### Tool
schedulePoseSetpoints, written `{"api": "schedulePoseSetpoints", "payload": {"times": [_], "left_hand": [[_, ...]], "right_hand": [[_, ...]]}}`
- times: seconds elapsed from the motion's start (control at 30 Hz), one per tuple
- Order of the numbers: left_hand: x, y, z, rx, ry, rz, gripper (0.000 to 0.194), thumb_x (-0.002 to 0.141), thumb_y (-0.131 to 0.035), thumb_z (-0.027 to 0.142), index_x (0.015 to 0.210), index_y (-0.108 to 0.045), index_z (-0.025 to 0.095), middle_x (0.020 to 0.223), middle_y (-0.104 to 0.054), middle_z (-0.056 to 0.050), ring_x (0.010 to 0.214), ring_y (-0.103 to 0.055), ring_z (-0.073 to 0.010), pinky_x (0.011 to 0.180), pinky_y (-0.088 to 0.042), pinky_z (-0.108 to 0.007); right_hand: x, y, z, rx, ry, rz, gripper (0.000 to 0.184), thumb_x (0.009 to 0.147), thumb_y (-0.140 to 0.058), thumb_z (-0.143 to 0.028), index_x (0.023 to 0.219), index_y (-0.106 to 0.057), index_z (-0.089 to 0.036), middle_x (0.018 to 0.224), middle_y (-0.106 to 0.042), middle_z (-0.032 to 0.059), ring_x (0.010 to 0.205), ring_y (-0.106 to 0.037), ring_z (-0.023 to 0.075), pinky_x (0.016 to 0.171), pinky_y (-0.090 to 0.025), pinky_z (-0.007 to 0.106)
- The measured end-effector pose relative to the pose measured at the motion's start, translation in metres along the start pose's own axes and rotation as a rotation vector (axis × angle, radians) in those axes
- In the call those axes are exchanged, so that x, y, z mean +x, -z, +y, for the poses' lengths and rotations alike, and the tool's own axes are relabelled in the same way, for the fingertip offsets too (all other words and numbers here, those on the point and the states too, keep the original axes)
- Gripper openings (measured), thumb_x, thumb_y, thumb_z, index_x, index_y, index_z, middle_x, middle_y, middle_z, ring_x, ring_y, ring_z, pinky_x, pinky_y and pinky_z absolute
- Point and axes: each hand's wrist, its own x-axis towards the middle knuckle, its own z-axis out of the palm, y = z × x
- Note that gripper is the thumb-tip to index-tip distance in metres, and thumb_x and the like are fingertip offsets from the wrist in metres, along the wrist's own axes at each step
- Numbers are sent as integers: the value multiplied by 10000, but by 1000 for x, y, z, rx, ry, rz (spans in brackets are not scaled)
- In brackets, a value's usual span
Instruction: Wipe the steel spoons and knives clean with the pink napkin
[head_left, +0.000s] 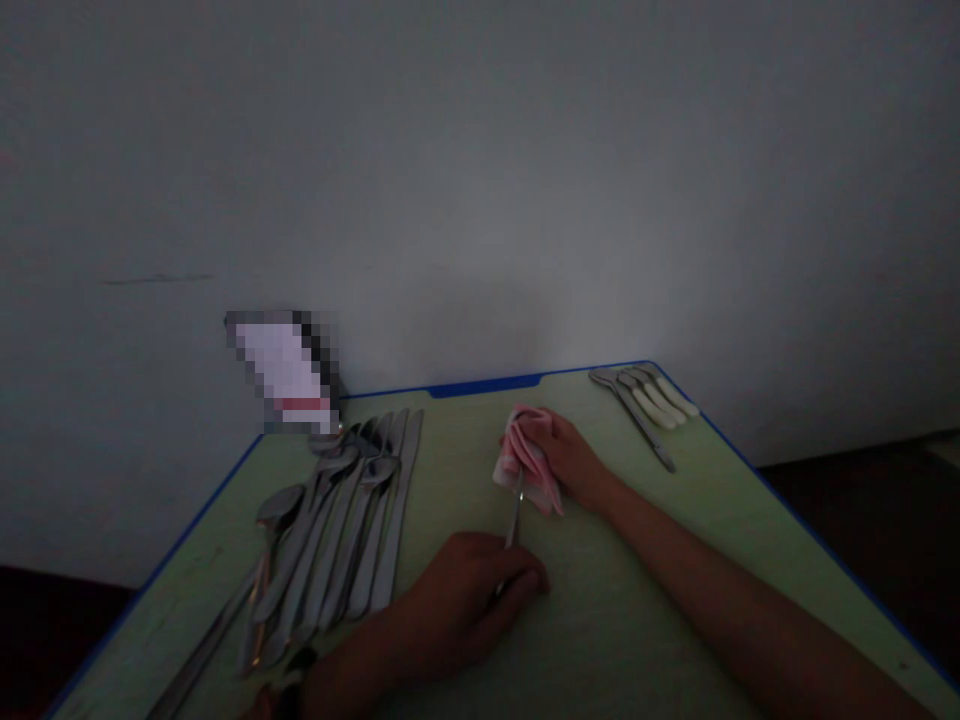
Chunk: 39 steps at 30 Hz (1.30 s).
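Note:
My left hand (480,595) is closed round the handle of a thin metal piece of cutlery (516,520) in front of me. A pink and white cloth (529,455) wraps the far end, so I cannot tell whether it is a spoon or another kind. My right hand (566,455) grips that cloth around the covered end. Left of my hands, several metal spoons (381,470) and table knives (405,500) lie side by side, partly overlapping. Some of their handle ends are close to my left forearm.
On the table's far right corner lie several pieces of cutlery with white handles (656,405) and an all-metal spoon (637,415). A pixelated upright object (281,370) leans at the back left. The green table (465,450) has a blue edge and meets a grey wall (480,200).

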Motion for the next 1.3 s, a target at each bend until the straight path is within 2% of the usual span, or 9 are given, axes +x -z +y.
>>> {"api": "schedulePoseSetpoints", "payload": {"times": [0.1, 0.23, 0.5, 0.6, 0.73, 0.87, 1.03, 1.2, 1.3], "left_hand": [[0, 1, 1, 2, -4, -15, 300, 964, -337, 275, 955, -628, 206, 829, -678, -17, 749, -607, -143, 731, -412, -250], [0, 1, 1, 11, -1, -22, 302, 963, -339, 289, 962, -631, 210, 829, -682, -18, 751, -613, -148, 738, -418, -258], [0, -2, -1, -21, -1, 6, 296, 963, -347, 290, 970, -634, 218, 871, -694, -17, 789, -621, -150, 766, -420, -260], [0, -1, 0, -22, 0, -9, 298, 962, -348, 286, 971, -638, 219, 855, -697, -16, 771, -628, -150, 753, -418, -260], [0, 0, 0, -29, 14, -1, 288, 959, -354, 280, 991, -635, 224, 879, -697, -15, 791, -631, -152, 773, -422, -264], [1, 0, -2, -74, -9, 13, 290, 958, -347, 260, 992, -630, 208, 907, -698, -22, 798, -632, -143, 779, -432, -248], [2, 1, -5, -100, -17, 3, 310, 965, -336, 260, 978, -638, 195, 784, -689, -7, 700, -621, -123, 734, -441, -224], [2, 0, -4, -58, -36, 7, 311, 961, -342, 275, 984, -645, 209, 785, -693, -8, 704, -625, -133, 731, -440, -234], [2, -1, -5, -64, -39, -4, 317, 965, -336, 278, 989, -644, 209, 701, -674, 6, 660, -615, -128, 730, -442, -234]], "right_hand": [[-1, 2, 0, -50, 38, -1, 364, 760, -629, -440, 1019, -586, -189, 879, -659, 46, 770, -598, 157, 728, -459, 301], [-2, 3, -1, -26, 34, -65, 422, 703, -703, -414, 1036, -581, -186, 886, -664, 49, 755, -602, 152, 710, -467, 296], [-3, 0, -5, 61, -3, -61, 347, 716, -686, -421, 951, -599, -181, 788, -657, 36, 659, -579, 138, 612, -462, 261], [-3, 0, -5, 68, -8, -60, 292, 755, -630, -447, 842, -610, -169, 726, -648, 29, 614, -572, 132, 586, -456, 256], [-4, -3, -5, 87, -37, -25, 379, 772, -568, -537, 727, -604, -163, 641, -640, 34, 561, -571, 141, 570, -470, 276], [-4, -4, -6, 158, -74, 48, 451, 752, -552, -607, 783, -624, -163, 691, -670, 62, 559, -591, 161, 552, -478, 301], [1, -1, -6, 366, -15, 79, 380, 714, -645, -532, 896, -624, -199, 896, -683, 57, 732, -614, 171, 670, -497, 304], [1, 0, -3, 306, -5, 71, 365, 703, -660, -533, 823, -592, -195, 776, -663, 42, 639, -585, 147, 618, -484, 291], [0, 0, -4, 258, -1, 76, 378, 698, -664, -538, 826, -557, -200, 737, -657, 24, 586, -581, 139, 557, -473, 283]]}}
